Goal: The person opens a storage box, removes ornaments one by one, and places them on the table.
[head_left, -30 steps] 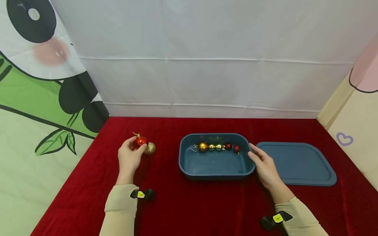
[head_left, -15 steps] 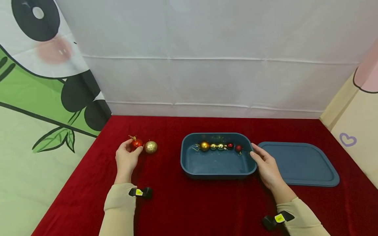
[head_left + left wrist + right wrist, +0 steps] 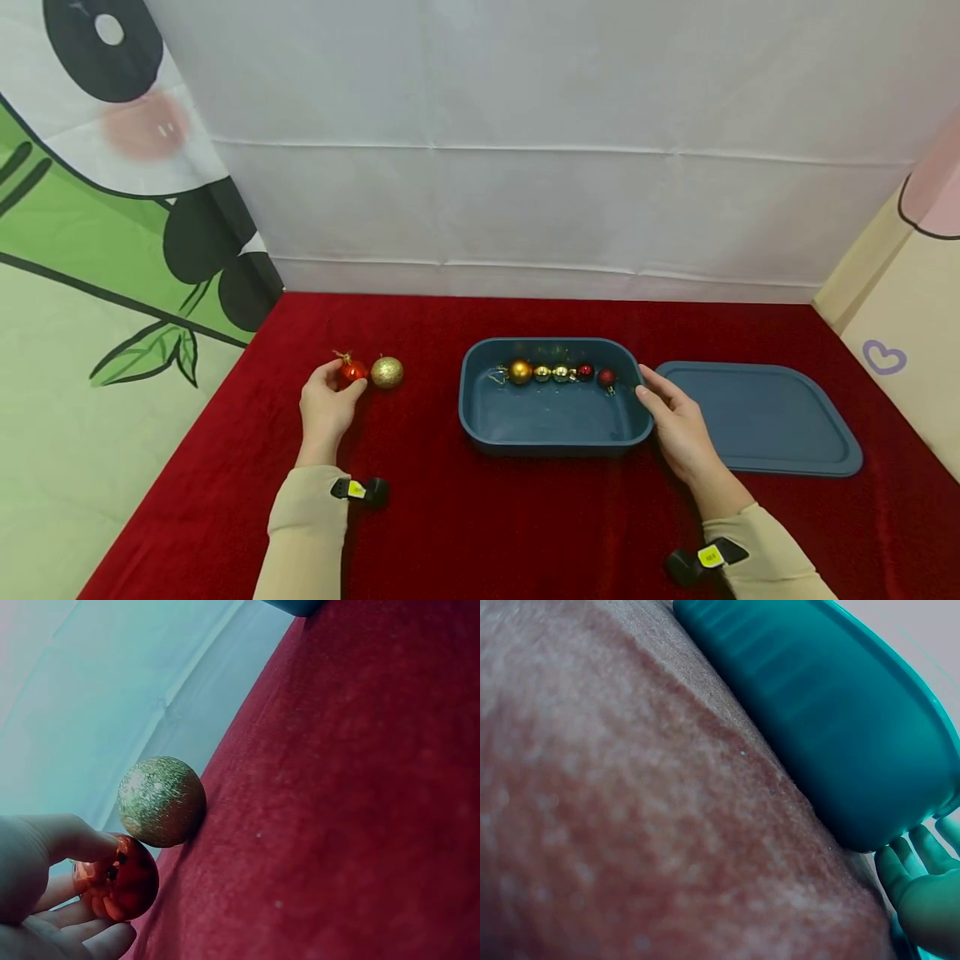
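Note:
My left hand [image 3: 327,408] pinches a shiny red Christmas ball [image 3: 355,372] between thumb and fingers, its gold loop poking out at the top. Just right of it sits a glittery gold Christmas ball [image 3: 161,801] on the red cloth; the left wrist view shows the two balls nearly side by side. In the head view my right hand [image 3: 678,429] holds the right end of a blue rectangular container [image 3: 555,446], thumb over the rim. Its fingers [image 3: 891,874] reach the outer wall. Along the container's back side lie several small gold and red Christmas balls [image 3: 521,372].
A flat blue lid [image 3: 765,417] lies right of the container, partly behind my right hand. Red cloth [image 3: 510,533] covers the table. A white curtain [image 3: 480,192] hangs behind, with a cartoon panel [image 3: 142,275] at the left.
My left hand first draws the red ball left, away from the glittery gold one, then brings it slightly back right and down. My right hand keeps its place at the container.

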`<state>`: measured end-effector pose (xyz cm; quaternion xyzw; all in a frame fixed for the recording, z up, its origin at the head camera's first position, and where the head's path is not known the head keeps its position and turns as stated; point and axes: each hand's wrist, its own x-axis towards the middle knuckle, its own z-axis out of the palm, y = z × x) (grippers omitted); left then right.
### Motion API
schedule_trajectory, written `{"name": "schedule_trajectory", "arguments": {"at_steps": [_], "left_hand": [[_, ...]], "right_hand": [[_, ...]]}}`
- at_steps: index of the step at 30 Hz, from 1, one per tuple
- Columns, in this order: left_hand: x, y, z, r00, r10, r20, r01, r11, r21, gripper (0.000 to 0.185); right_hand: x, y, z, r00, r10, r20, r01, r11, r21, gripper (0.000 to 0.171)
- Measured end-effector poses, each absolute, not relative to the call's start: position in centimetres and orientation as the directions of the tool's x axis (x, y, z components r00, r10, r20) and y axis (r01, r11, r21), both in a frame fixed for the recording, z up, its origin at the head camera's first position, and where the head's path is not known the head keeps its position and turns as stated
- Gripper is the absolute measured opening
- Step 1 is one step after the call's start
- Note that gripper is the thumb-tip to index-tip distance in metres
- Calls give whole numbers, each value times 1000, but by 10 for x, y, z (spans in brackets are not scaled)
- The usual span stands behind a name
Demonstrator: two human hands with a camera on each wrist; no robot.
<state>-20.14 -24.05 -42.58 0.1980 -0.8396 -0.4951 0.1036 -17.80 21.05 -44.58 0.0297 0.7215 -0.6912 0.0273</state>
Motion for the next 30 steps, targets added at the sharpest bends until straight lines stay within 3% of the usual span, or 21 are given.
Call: {"name": "schedule_trajectory", "arguments": {"at_steps": [14, 30], "left_hand": [[-196, -240, -420, -905, -422, -57, -251, 422, 871, 59], [-192, -242, -407, -902, -433, -7, -181, 361, 915, 59]], "right_hand": [[-175, 210, -440, -996, -9, -87, 87, 45, -995, 64], [-174, 211, -440, -997, -10, -74, 73, 42, -996, 64]]}}
